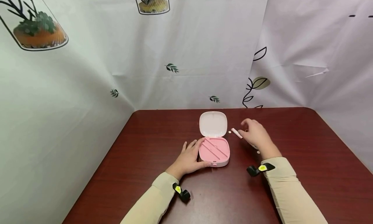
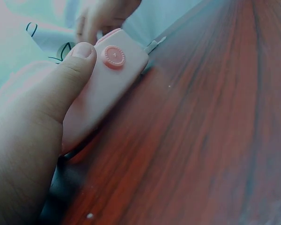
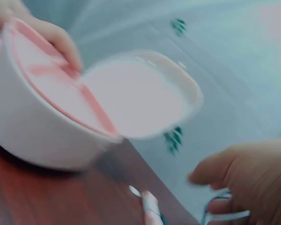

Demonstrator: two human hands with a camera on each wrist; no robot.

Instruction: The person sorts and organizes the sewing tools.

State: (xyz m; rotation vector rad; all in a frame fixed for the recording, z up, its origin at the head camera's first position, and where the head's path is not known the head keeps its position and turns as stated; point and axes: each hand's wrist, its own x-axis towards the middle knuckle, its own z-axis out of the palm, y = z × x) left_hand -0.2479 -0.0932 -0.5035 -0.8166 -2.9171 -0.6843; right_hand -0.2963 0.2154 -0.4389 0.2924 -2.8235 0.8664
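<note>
My left hand point(image 1: 187, 158) grips the left side of a small pink-and-white case point(image 1: 214, 151); its thumb lies along the front, beside the round pink button point(image 2: 114, 55). Raised at the back is the case's white lid point(image 1: 213, 124). Slanted dividers cross the pink interior. To the right, my right hand point(image 1: 254, 133) is held low over the table with bent fingers. Between its thumb and fingers a thin loop point(image 3: 206, 209) shows, blurred and partly hidden. Near those fingertips lies a short pink-and-white stick-shaped piece point(image 1: 236, 133).
A small white disc point(image 1: 229, 132) lies beside the lid. Another small pale piece point(image 1: 258, 152) is by the right wrist, partly covered. The dark red table point(image 1: 163, 130) ends at a printed white curtain point(image 1: 189, 49) behind.
</note>
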